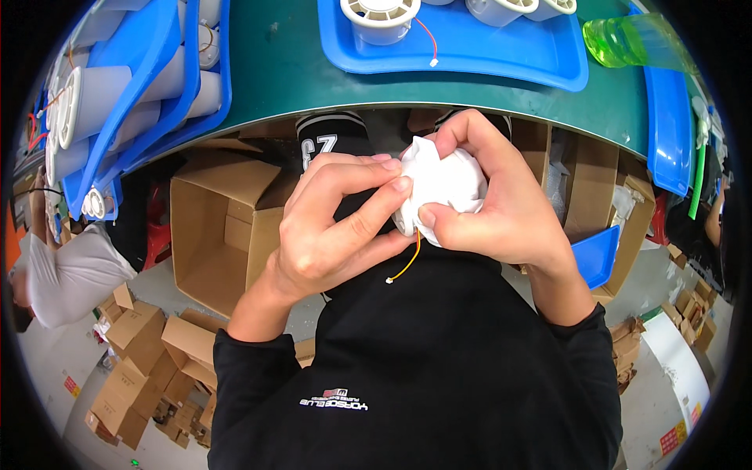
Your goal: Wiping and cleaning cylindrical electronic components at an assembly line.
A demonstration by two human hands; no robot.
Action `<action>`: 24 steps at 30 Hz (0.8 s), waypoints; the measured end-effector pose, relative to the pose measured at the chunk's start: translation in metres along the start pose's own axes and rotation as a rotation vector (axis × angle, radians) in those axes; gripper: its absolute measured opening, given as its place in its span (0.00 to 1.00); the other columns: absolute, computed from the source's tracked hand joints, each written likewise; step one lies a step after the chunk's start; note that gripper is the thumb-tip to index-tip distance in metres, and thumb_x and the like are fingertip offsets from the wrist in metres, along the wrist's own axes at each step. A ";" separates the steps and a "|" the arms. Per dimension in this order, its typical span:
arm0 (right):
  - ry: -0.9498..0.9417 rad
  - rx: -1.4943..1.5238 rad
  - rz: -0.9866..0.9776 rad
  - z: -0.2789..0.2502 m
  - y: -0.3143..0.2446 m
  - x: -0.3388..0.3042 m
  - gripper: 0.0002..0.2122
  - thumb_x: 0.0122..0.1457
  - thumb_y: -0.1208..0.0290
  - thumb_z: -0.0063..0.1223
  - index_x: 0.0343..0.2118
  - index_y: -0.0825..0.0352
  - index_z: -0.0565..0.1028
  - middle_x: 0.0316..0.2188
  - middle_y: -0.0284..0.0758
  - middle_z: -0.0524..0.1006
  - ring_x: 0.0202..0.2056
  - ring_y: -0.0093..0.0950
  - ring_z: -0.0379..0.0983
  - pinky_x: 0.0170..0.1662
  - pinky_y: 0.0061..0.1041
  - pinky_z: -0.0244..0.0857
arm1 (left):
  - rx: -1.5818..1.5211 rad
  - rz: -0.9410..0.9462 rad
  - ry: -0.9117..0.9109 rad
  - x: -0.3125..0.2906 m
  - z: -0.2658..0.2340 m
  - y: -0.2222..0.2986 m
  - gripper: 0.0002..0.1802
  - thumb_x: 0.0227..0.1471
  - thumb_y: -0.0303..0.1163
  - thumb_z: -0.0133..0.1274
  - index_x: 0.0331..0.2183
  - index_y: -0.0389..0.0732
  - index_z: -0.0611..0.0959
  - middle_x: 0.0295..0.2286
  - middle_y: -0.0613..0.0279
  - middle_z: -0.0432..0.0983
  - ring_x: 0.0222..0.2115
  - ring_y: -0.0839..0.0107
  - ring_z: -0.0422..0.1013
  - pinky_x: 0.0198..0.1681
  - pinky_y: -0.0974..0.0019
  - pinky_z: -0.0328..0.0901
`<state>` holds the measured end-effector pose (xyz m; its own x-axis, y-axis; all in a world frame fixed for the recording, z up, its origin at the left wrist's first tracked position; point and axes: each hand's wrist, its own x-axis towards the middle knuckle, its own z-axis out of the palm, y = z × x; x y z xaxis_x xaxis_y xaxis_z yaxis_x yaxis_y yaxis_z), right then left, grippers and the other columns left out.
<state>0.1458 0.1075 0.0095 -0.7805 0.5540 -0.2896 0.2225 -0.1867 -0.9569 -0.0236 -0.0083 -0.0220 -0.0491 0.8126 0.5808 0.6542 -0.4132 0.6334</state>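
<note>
In front of my body, below the table's edge, I hold a white plastic unit (pixel 403 222) with a white cloth (pixel 440 184) bunched over it. Most of the unit is hidden by the cloth and my fingers. A thin orange-yellow wire (pixel 410 262) with a small white connector dangles from its underside. My right hand (pixel 509 200) curls round the cloth-covered unit, thumb in front and fingers behind. The thumb and fingertips of my left hand (pixel 333 215) press together at the left edge of the cloth and the unit.
A blue tray (pixel 470 77) on the green table (pixel 282 59) carries white round units (pixel 381 30), one with a red wire. Stacked blue trays (pixel 168 98) of similar units stand left, near a person's white sleeve (pixel 74 266). A green bottle (pixel 627 43) lies right; cardboard boxes (pixel 211 251) sit below.
</note>
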 end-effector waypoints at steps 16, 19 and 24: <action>-0.280 -0.111 -0.705 -0.011 0.014 -0.030 0.11 0.43 0.81 0.51 0.31 0.66 0.65 0.42 0.50 0.76 0.45 0.49 0.72 0.48 0.43 0.67 | -0.570 -0.183 -0.196 -0.012 -0.028 0.010 0.35 0.27 0.33 0.74 0.42 0.31 0.81 0.35 0.50 0.74 0.33 0.61 0.72 0.34 0.67 0.67; -0.334 -0.150 -0.727 0.004 0.017 -0.044 0.11 0.42 0.85 0.54 0.30 0.67 0.67 0.45 0.47 0.76 0.48 0.49 0.70 0.47 0.40 0.69 | -0.680 -0.210 -0.237 -0.020 -0.030 0.013 0.34 0.28 0.33 0.74 0.41 0.32 0.82 0.35 0.50 0.75 0.32 0.63 0.74 0.32 0.69 0.69; -0.382 -0.309 -0.835 0.003 0.013 -0.046 0.11 0.41 0.86 0.57 0.26 0.69 0.68 0.43 0.47 0.76 0.45 0.45 0.73 0.40 0.33 0.74 | -0.768 -0.274 -0.285 -0.023 -0.030 0.019 0.34 0.28 0.33 0.74 0.41 0.31 0.82 0.35 0.50 0.75 0.32 0.64 0.74 0.33 0.69 0.70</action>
<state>0.1832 0.0774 0.0106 -0.8818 0.1003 0.4609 -0.3886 0.3993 -0.8304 -0.0325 -0.0473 -0.0081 0.1276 0.9539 0.2716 -0.0497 -0.2673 0.9623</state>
